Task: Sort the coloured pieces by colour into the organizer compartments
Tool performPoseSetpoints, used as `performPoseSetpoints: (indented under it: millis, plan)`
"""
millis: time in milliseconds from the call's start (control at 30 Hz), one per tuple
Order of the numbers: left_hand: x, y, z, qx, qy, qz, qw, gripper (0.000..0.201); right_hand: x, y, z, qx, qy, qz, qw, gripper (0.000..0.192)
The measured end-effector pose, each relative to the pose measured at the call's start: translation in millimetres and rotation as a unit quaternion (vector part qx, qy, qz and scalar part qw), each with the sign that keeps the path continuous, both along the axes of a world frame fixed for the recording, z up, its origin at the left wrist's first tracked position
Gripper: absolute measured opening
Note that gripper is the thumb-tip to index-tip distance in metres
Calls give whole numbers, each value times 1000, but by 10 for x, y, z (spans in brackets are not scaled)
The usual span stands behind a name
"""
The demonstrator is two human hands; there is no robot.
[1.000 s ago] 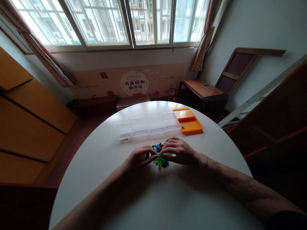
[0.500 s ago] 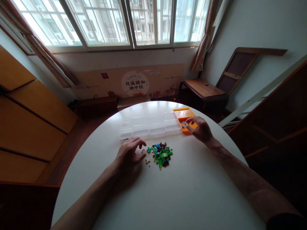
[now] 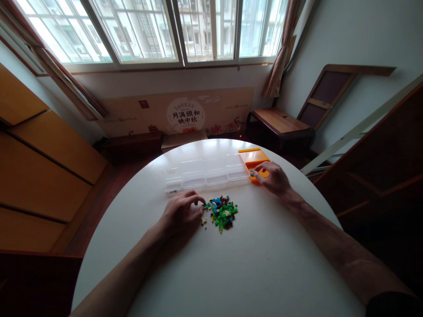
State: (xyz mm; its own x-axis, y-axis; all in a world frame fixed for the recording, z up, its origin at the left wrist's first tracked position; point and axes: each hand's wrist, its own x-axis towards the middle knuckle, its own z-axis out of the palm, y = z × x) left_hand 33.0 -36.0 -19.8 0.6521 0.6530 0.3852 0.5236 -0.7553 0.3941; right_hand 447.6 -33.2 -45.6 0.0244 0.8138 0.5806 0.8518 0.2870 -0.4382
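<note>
A wide bank of windows (image 3: 148, 31) runs across the top of the frame, letting in pale daylight with apartment blocks outside, and brown curtains (image 3: 280, 48) hang at its right and left ends. Below the sill, at upper centre, a printed cardboard panel (image 3: 185, 115) with Chinese characters leans against the white wall, with a low wooden bench (image 3: 279, 123) to its right and a wooden frame (image 3: 330, 92) propped on the right wall. Yellow-brown wooden panels (image 3: 39, 154) fill the left edge, a dark wooden structure (image 3: 386, 163) the right, and the round white table (image 3: 231, 273) takes up the lower half.
</note>
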Motion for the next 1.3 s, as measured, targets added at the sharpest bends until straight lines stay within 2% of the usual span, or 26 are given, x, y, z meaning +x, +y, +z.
performPoseSetpoints:
  millis: [233, 467, 800, 1067, 1300]
  plan:
    - [26, 3, -3, 9, 3, 5, 1000, 12, -28, 6, -37, -22, -7, 40, 999, 15]
    - [35, 21, -2, 27, -3, 13, 1000, 15, -111, -33, 27, 0, 0, 48, 999, 13]
    - [39, 11, 24, -2, -19, 25, 1000, 13, -169, -55, 55, 11, 4, 72, 997, 14]
    - [51, -1, 44, 13, 3, 25, 1000, 11, -193, -69, 81, 17, 1, 83, 996, 14]
    - [76, 11, 16, 55, -1, 27, 998, 19, -201, -72, 75, 19, -1, 88, 996, 12]
